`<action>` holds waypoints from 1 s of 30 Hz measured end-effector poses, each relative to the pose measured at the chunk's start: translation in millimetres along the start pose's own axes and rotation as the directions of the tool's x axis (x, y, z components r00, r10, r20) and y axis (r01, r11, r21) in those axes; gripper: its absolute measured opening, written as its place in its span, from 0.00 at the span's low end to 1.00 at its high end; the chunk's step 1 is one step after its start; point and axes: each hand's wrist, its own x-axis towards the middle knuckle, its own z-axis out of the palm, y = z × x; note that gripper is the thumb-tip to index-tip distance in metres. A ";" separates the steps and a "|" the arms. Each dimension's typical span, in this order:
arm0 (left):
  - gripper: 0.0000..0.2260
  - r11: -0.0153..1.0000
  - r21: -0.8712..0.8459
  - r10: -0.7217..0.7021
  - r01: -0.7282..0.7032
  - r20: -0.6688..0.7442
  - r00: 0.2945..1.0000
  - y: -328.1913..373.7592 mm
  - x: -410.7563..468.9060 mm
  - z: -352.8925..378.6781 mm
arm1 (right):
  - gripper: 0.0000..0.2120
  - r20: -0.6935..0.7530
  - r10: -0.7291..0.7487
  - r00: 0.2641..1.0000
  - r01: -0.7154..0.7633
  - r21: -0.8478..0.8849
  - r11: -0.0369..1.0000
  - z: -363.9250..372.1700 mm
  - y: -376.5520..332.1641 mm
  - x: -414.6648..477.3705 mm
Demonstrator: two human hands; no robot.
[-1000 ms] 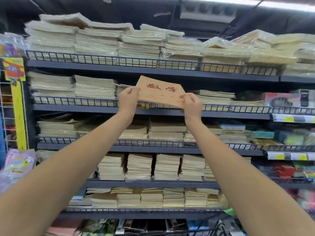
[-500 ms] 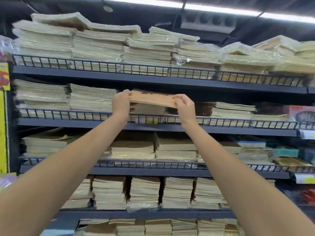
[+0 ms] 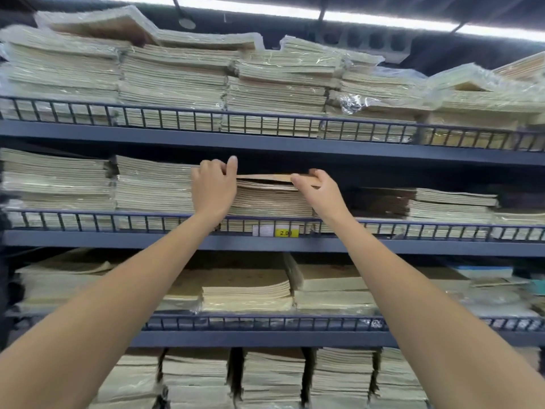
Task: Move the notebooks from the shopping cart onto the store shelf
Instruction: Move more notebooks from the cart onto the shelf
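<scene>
A dark blue-grey store shelf [image 3: 88,132] is filling the whole view, its tiers running left to right, each one fronted by a low wire rail [image 3: 88,221]. Pale stacks of notebooks are sitting side by side on every tier; the wrapped bundles [image 3: 177,75] on the top tier are piled highest, many of them shining under clear plastic. A strip light [image 3: 383,20] is glowing along the ceiling above.

Two bare forearms are reaching up from the lower corners toward the second tier from the top. There, near the middle, a brown-edged stack [image 3: 271,199] is standing behind the rail, between a taller pale stack to its left and a lower one to its right.

A single brown notebook [image 3: 265,176] is lying almost flat on top of that stack, seen edge-on, its near edge lifting slightly off the sheets below. The left hand [image 3: 213,187] is holding the notebook's left end, fingers curling over it and one digit pointing straight up. The right hand [image 3: 321,190] is pinching the right end, fingers on top and thumb at the near edge.

A small yellow price tag [image 3: 285,232] is hanging on the rail just below the stack.
</scene>
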 end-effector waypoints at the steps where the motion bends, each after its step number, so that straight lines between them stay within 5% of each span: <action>1: 0.20 1.000 -0.015 0.015 -0.015 0.005 1.000 -8.3 0.4 4.7 | 0.33 -0.042 0.017 0.999 -0.016 0.027 1.000 6.2 3.0 4.7; 8: 0.18 0.986 0.004 0.168 -0.168 -0.058 0.984 -29.4 -7.0 14.1 | 0.32 -0.189 0.067 0.980 -0.047 0.107 0.993 17.6 11.8 6.8; 22: 0.11 0.984 0.024 0.179 -0.177 -0.134 0.975 -40.4 -13.4 22.6 | 0.20 -0.381 0.078 0.921 -0.072 0.030 0.997 27.4 13.2 12.3; 30: 0.13 0.991 0.021 0.132 -0.130 -0.145 0.981 -37.6 -20.4 23.0 | 0.28 -0.247 0.047 0.968 -0.053 -0.018 0.998 27.6 15.6 7.2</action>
